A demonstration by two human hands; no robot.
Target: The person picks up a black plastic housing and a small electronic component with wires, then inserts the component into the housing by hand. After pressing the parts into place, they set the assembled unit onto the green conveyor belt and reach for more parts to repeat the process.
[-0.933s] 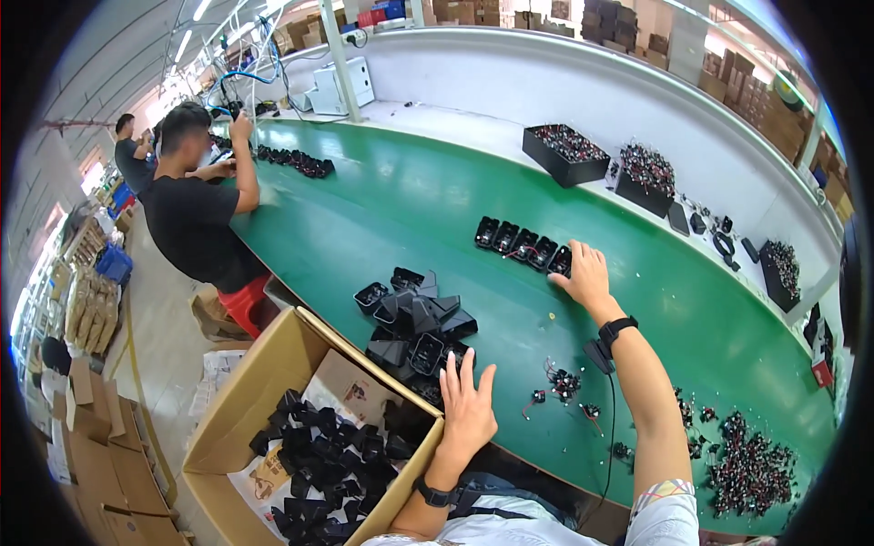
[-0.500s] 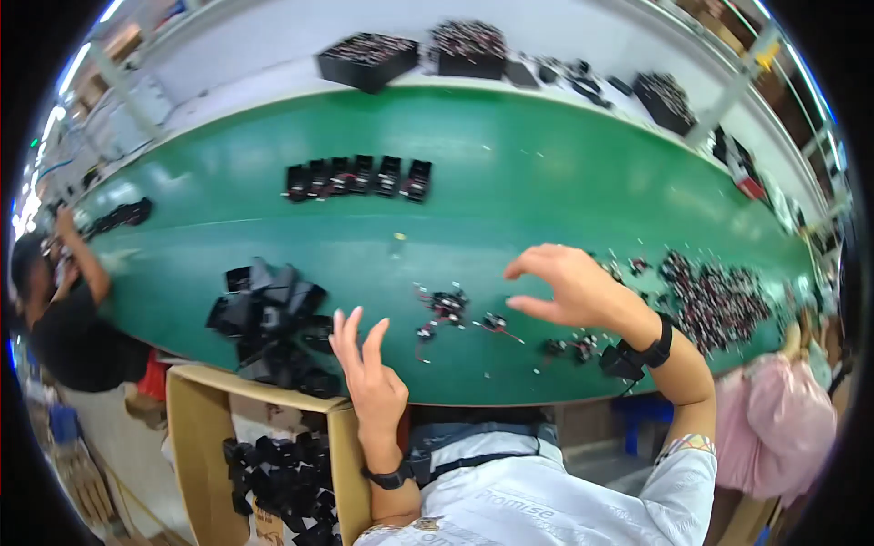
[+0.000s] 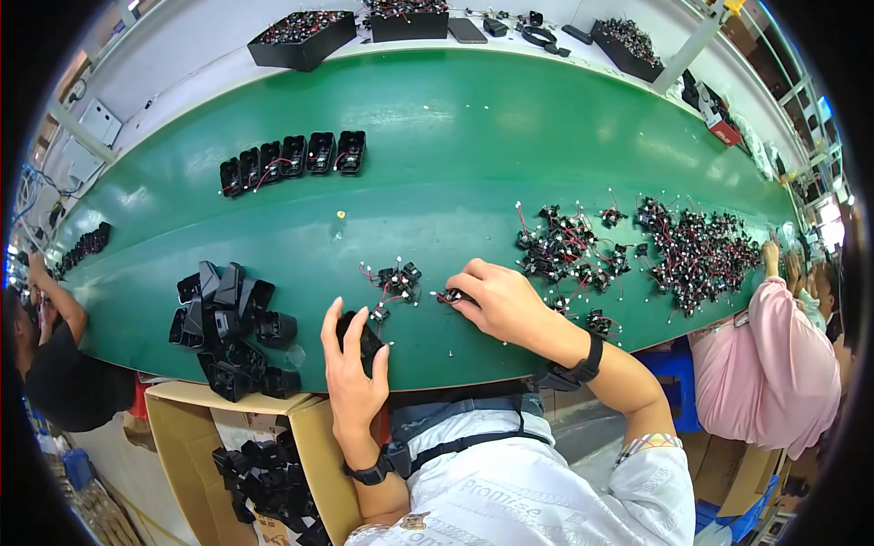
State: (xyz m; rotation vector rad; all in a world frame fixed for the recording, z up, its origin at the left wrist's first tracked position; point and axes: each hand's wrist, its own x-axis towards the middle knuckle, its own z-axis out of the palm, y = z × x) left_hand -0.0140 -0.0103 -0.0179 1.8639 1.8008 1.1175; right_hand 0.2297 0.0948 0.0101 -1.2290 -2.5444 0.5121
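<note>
My left hand is curled round a black plastic housing at the table's near edge, thumb on its right side. To its right, my right hand pinches a small black part with red wires, its fingertips touching the green table. Just beyond the hands lies a small cluster of similar wired parts. Left of my left hand, several empty-looking black housings are heaped in a loose pile. Farther back stands a row of black housings with wires inside.
Two heaps of wired parts, a nearer heap and a larger heap, lie at the right. An open cardboard box with black housings stands below the left edge. Black bins line the back shelf. Co-workers sit at both sides.
My left hand, open and raised before, now holds a black housing. My right hand has come down and closed on a wired part. The view has shifted, showing more of the right side.
</note>
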